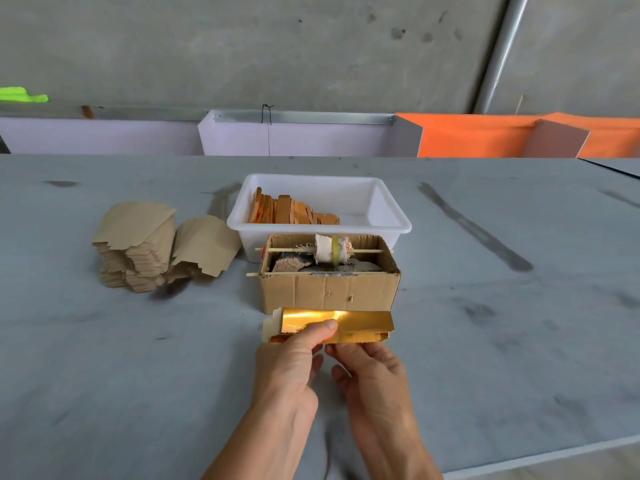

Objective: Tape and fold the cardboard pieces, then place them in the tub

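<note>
A gold-faced cardboard piece (360, 323) lies folded on the grey table, right in front of the brown box. My left hand (294, 355) pinches its near edge, thumb on the gold top. My right hand (370, 368) grips the same near edge from the right with curled fingers. Behind the box stands the white tub (388, 216), holding several folded orange-gold pieces (291, 211) leaning in a row on its left side. Two stacks of flat brown cardboard pieces (138, 244) sit at the left.
The open brown box (329, 292) carries a tape roll (332, 249) on a wooden stick laid across its top. Purple and orange panels stand along the table's far edge. The table's near edge runs at the bottom right.
</note>
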### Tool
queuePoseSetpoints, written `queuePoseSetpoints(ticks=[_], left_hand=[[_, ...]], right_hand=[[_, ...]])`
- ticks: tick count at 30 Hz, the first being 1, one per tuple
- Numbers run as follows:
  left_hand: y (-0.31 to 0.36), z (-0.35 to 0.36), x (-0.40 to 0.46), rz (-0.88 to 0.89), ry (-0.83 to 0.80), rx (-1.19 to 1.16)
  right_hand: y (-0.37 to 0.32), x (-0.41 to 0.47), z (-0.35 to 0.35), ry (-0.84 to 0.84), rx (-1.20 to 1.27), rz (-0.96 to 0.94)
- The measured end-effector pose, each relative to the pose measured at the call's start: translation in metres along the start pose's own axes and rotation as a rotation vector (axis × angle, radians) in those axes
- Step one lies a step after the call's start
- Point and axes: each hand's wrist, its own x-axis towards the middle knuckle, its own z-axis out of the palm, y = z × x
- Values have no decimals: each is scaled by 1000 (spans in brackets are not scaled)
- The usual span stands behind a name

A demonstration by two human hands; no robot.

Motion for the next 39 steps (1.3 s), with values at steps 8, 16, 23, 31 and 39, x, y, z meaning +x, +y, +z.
queuePoseSetpoints(ticks=[8, 16, 23, 31, 39], left_hand=[[2, -1, 9, -26, -117, 9], [5, -8, 6, 7, -187, 24], [6, -6, 8, 100, -127, 93], [23, -16, 16, -87, -241, 185], [37, -5, 17, 32, -230, 261]], right_hand=[[-2, 10, 8, 90, 40, 142], [-14, 21, 14, 207, -106, 31], [-13, 22, 17, 243, -110, 66], [-21, 29, 16, 269, -305, -74], [-37, 33, 24, 38, -236, 60]])
